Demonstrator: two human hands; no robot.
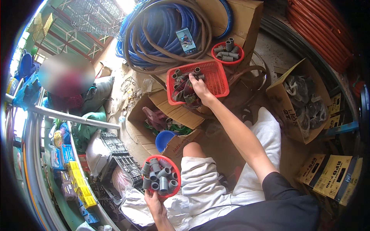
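Observation:
My left hand [155,206] grips the near rim of a small round red basket [178,168], with the thumb on its edge. Grey plastic pipe couplings [163,182] fill that basket, lying at all angles. Further off, my right hand [199,88] reaches into a rectangular red basket [219,79] and is closed on a dark, reddish patterned cloth [188,92]; the fingertips are partly hidden. A few grey couplings [178,72] lie around the cloth. Beside the rectangular basket, to the upper right, stands another round red basket [242,57] with several grey fittings [228,52].
Behind the baskets are coiled blue hose [154,30] and a propped phone [186,40]. An open carton [138,133] holding a blue bowl [165,141] stands left. At right are a carton of bagged parts [277,98] and a yellow carton [327,175]. A metal rail [77,116] crosses the left side.

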